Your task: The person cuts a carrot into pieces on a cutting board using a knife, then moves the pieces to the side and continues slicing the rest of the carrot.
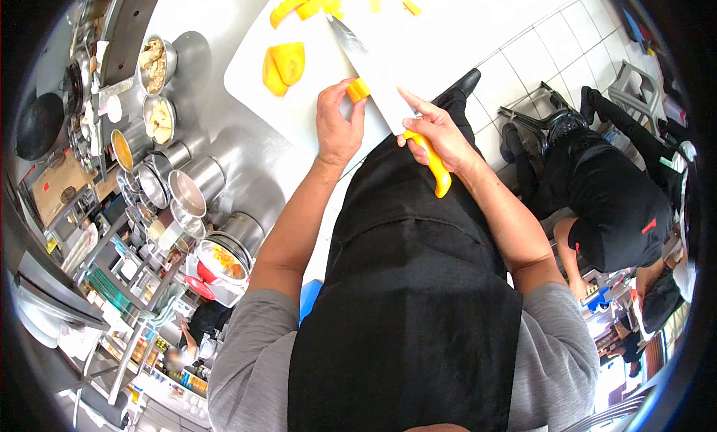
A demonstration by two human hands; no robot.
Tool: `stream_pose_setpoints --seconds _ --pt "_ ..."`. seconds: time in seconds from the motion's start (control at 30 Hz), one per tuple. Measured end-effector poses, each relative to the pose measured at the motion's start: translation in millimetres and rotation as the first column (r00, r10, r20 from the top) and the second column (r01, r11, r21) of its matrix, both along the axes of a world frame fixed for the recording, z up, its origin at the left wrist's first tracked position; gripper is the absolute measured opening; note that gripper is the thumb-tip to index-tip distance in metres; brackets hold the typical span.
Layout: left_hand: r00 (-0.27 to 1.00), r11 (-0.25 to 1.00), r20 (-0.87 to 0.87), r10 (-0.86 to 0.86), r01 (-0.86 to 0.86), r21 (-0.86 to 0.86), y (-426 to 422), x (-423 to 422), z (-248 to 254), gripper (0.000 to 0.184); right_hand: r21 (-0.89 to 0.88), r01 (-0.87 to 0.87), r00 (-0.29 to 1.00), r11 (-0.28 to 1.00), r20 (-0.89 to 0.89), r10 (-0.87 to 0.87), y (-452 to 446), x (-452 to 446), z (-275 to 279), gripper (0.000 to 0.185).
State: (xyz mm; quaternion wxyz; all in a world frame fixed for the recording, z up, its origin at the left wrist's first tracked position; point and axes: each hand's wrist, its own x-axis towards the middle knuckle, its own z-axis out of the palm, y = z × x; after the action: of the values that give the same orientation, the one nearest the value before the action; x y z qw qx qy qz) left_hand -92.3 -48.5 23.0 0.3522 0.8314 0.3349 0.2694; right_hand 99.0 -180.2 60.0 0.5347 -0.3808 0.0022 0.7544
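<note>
My right hand (437, 137) is wrapped around the yellow handle of a chef's knife (370, 62), its index finger stretched along the blade. The wide blade points away from me over a white cutting board (250, 81). My left hand (340, 126) pinches a small orange-yellow chunk (358, 90) between thumb and fingers, close beside the blade. Two larger rounded orange-yellow pieces (284, 66) lie on the board to the left. Further off, around the knife tip, cut pieces (314, 2) are scattered. Whether the chunk is fruit or vegetable I cannot tell.
Left of the board, the steel counter (231, 144) holds bowls of pale cut food (158, 118) and several metal pots (198, 185). A bowl with orange pieces (224, 259) stands nearer me. On the right, a co-worker in black (620, 200) is bent over above the tiled floor (556, 36).
</note>
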Motion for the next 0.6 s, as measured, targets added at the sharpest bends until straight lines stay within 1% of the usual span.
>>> stream_pose_setpoints --seconds 0.23,0.3,0.43,0.6 --pt "0.999 1.0 0.043 0.001 0.0 -0.022 -0.1 1.3 -1.2 0.054 0.002 -0.009 1.0 1.0 0.024 0.009 12.4 0.2 6.1 0.065" --pt "0.999 1.0 0.035 0.012 -0.011 -0.016 -1.0 1.8 0.0 0.058 0.001 -0.008 1.0 1.0 0.025 0.008 15.4 0.4 8.5 0.065" --pt "1.0 1.0 0.028 0.008 -0.008 -0.003 -0.9 0.5 1.4 0.057 -0.003 -0.017 0.997 1.0 0.074 0.017 20.5 0.0 12.1 0.064" --pt "0.999 1.0 -0.039 -0.009 0.009 0.017 0.5 -0.6 1.3 0.058 0.0 -0.013 0.995 1.0 0.096 0.013 26.1 0.3 14.8 0.064"
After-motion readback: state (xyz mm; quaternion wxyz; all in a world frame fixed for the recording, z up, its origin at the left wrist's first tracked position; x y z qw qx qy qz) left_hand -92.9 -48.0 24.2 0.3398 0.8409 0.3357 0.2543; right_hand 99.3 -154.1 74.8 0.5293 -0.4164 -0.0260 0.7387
